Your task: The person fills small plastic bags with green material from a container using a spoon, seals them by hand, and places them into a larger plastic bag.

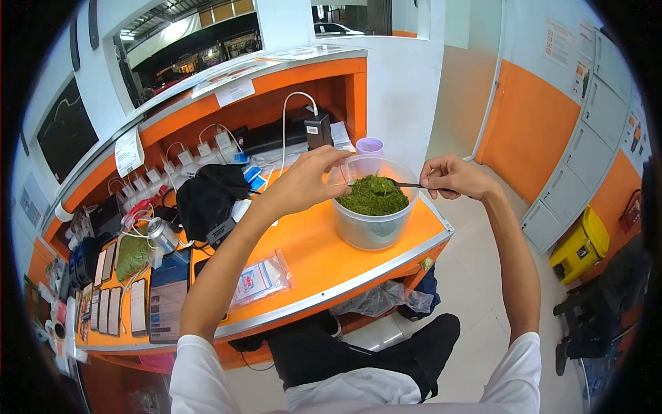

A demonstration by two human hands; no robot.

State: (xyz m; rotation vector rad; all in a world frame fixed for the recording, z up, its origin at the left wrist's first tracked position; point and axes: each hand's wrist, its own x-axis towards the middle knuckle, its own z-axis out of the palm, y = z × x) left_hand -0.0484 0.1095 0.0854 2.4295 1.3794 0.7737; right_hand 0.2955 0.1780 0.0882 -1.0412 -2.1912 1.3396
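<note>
Left hand (309, 176) grips rim of tub (373, 219) on orange table (314, 259). Right hand (452, 176) closed on spoon (407, 184), tip in green powder (373, 196) just left of it. Rec: hold tub firm, scoop shallow, avoid spill w/ bag (261, 279) nearby.

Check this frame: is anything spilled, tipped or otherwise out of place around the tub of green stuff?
Nothing spilled. The clear tub stands upright on the orange counter, steadied by the left hand; the right hand holds a spoon in the green material. One green fleck sits below the counter edge.
</note>
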